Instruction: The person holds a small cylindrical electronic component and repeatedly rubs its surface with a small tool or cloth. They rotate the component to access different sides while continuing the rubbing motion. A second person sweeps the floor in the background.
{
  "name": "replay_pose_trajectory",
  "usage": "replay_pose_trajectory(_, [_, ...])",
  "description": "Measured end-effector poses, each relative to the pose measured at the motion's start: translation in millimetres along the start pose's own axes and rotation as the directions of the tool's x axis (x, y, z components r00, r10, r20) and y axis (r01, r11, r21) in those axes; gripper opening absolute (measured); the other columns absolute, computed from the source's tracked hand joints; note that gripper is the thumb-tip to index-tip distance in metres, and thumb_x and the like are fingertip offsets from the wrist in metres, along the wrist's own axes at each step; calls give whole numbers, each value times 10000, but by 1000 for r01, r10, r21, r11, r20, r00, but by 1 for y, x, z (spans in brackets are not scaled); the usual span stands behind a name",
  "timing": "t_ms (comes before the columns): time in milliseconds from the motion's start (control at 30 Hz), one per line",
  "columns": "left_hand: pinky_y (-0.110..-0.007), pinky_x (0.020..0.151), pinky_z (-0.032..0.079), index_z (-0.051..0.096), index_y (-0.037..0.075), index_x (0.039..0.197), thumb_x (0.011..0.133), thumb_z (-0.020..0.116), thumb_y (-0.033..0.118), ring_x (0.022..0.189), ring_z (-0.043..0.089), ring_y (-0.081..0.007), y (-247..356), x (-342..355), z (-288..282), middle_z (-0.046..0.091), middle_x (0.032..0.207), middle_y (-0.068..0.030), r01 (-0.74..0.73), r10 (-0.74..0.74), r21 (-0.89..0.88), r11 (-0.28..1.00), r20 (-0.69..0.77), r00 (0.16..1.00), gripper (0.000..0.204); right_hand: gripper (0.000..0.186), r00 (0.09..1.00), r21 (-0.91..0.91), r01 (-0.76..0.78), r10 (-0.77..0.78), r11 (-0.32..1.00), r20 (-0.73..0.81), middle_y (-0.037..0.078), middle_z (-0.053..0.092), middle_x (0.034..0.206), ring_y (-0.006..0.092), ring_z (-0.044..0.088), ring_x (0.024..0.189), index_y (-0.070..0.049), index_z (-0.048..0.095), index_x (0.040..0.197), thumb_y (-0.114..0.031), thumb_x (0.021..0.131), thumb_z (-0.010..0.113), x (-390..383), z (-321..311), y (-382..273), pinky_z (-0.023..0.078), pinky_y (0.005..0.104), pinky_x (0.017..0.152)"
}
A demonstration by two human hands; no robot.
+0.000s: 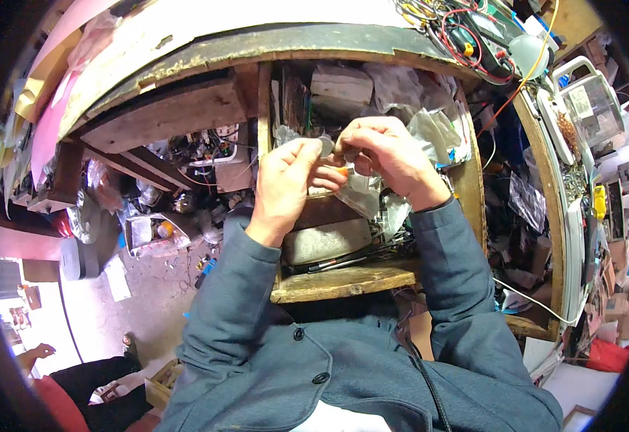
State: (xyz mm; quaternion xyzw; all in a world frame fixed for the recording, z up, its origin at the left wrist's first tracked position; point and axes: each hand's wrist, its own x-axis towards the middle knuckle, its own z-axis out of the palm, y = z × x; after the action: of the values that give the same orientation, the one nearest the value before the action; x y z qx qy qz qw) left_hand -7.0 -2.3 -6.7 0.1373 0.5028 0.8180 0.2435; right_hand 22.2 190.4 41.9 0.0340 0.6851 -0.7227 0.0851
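Small grey piece (326, 146): roundish outline, dull, thin-looking. Upper middle of frame, pinched between left hand's (283, 176) thumb and finger. Free edge toward right hand (386, 150), whose curled fingertips sit just beside; contact there unclear. Partly covered by fingers; exact kind too small to tell.
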Motion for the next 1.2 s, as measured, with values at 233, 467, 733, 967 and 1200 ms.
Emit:
replay_pose_trajectory(233, [-351,743,626,626,-54,1126,1043,524,208,884,751,-302,9,1,3,721,1036,-211,121,-125,-122,985,-26,992,293,231,1000,118,14,-11,993,-24,58,708,841,106,657,695,41,713,1089,-40,892,624,2,-8,0,536,227,653])
replay_pose_trajectory(467, [-316,582,606,627,-11,1096,1022,556,203,699,698,-204,5,1,-1,710,918,-146,91,-97,-108,990,-52,994,237,396,999,80,25,-26,996,22,125,736,951,162,720,806,66,616,1254,-64,894,715,2,-3,-1,574,256,719])
replay_pose_trajectory(733, [-189,417,436,616,47,978,999,626,192,512,548,-57,5,1,0,692,807,-60,91,-94,-46,995,-58,994,146,247,998,72,8,-13,997,61,111,743,909,160,726,800,62,691,1104,-63,893,716,1,1,1,595,257,724])
replay_pose_trajectory(967, [-191,396,411,613,72,936,995,640,200,474,525,-52,9,0,1,641,709,-8,139,-148,-94,986,-89,985,143,245,997,105,-28,21,994,72,111,741,918,157,729,789,62,688,1120,-55,905,666,1,1,1,603,257,722])
replay_pose_trajectory(1200, [-195,384,376,617,88,927,990,648,215,459,500,-44,8,0,1,635,701,3,152,-158,-71,986,-88,984,146,241,997,123,-48,41,991,67,115,733,884,163,722,736,79,685,1097,-67,908,648,1,3,1,604,269,669])
